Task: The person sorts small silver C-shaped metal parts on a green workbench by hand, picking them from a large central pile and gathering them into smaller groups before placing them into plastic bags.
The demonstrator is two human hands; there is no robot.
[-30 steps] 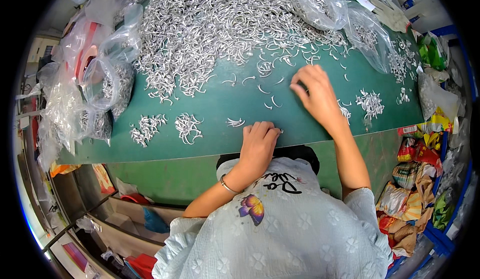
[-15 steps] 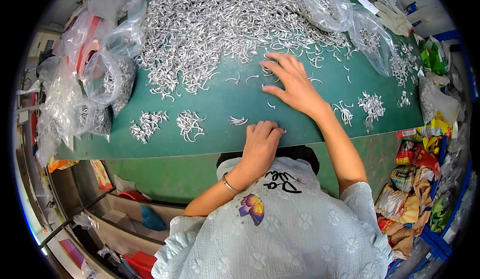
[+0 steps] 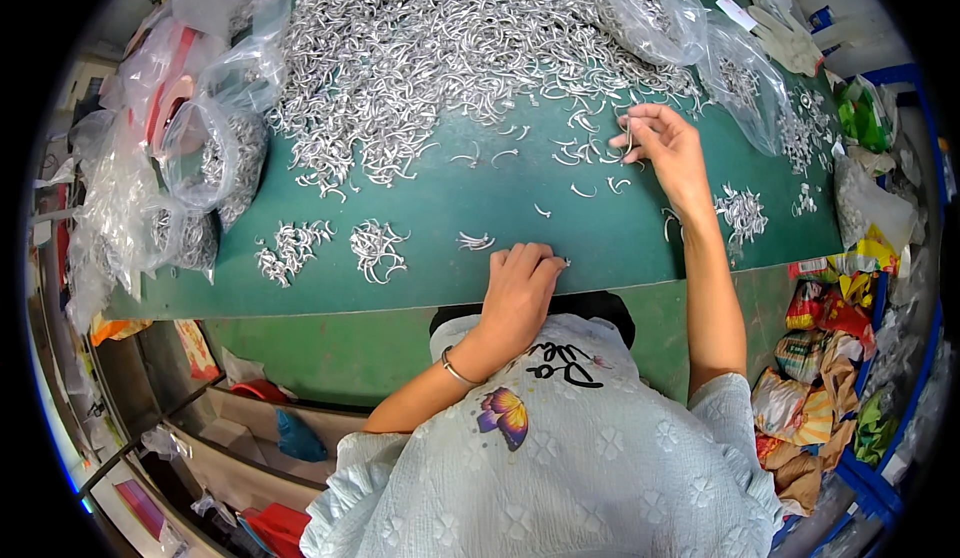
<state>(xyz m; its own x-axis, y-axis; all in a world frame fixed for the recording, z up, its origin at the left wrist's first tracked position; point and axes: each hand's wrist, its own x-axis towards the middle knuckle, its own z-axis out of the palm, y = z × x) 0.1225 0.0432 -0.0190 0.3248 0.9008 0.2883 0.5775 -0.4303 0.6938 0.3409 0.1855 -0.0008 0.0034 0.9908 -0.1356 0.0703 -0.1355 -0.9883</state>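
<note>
A big heap of small curved silver metal hooks (image 3: pixel 440 48) covers the far half of a green table (image 3: pixel 420 208). My right hand (image 3: pixel 665 148) is raised at the heap's near right edge, pinching one thin hook between thumb and fingers. My left hand (image 3: pixel 522 280) rests closed at the table's near edge, with a small bunch of hooks showing at its fingertips. Just left of it lies a tiny cluster of hooks (image 3: pixel 476 242). Two sorted piles (image 3: pixel 376 250) (image 3: pixel 288 248) sit further left, and another pile (image 3: pixel 742 210) lies right of my right forearm.
Clear plastic bags of hooks (image 3: pixel 205 158) crowd the table's left side, and more bags (image 3: pixel 655 8) lie at the far right. A white glove (image 3: pixel 790 38) lies at the back right. Colourful wrappers and bags (image 3: pixel 830 358) fill the floor on the right; shelves (image 3: pixel 230 428) stand lower left.
My right hand swept left across the loose hooks, then moved right and lifted with one hook pinched. My left hand stayed at the near edge.
</note>
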